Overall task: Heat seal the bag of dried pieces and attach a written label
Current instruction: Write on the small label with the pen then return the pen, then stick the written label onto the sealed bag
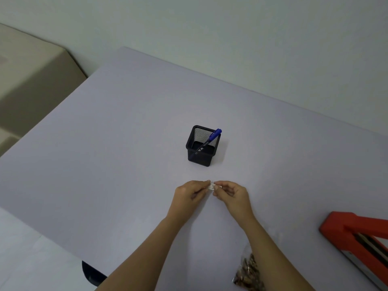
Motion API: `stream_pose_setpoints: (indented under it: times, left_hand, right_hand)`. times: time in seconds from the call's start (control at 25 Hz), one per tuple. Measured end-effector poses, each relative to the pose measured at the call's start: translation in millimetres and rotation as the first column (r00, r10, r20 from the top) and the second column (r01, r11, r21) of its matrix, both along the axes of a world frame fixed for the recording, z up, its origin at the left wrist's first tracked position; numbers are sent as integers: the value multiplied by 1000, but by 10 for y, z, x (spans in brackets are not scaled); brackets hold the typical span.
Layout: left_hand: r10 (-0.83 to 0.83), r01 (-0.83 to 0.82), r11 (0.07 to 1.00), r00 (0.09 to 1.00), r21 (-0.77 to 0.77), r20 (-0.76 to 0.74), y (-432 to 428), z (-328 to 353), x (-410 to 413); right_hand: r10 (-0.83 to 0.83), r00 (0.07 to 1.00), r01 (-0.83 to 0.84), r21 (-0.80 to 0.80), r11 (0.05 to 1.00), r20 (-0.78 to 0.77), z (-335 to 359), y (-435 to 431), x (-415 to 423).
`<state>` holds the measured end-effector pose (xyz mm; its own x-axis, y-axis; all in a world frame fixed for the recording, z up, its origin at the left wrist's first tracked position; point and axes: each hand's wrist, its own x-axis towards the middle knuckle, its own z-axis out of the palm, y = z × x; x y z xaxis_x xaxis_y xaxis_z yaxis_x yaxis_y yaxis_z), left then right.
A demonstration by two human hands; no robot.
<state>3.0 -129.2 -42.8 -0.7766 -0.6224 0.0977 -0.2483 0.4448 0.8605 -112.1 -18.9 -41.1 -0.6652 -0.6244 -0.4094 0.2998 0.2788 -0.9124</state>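
A small white label (pixel 212 187) is pinched between both hands just above the table's middle. My left hand (pixel 190 193) holds its left end, my right hand (pixel 231 193) its right end. The clear bag of brown dried pieces (pixel 248 274) lies on the table near the bottom edge, partly hidden under my right forearm. The red heat sealer (pixel 354 234) sits at the right edge, cut off by the frame. A blue pen (pixel 211 138) leans in a black mesh pen holder (pixel 201 148) beyond my hands.
The pale lilac table (pixel 105 164) runs to a wall at the back. A beige box (pixel 31 80) stands off the table's far left. A dark object (pixel 90 271) peeks out at the table's near edge.
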Motion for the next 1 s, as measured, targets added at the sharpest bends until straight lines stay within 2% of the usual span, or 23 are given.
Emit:
stream_pose_setpoints:
  times: [0.2,0.36,0.48,0.64,0.92,1.0]
  left_hand:
    - [35,-36,999,998,-27,-45,12,16,-26]
    - [120,-121,989,993,82,15,-4,58,-64]
    - [125,-141,970,988,199,92,-16,104,-78]
    - [104,-140,914,988,380,115,-17,191,-55]
    - [101,-152,897,985,416,142,-53,199,17]
    - [152,-202,875,978,439,146,-87,185,46]
  right_hand:
    - [-12,1000,12,-21,1000,19,37,-28,4]
    - [10,1000,-9,-18,1000,12,58,-34,18]
    - [29,1000,-29,-16,999,3,55,-40,30]
    - [33,999,-33,-42,999,16,44,-30,34]
    - [18,985,-13,-31,999,172,57,-40,5]
    - [25,993,-27,21,999,118,40,-47,-1]
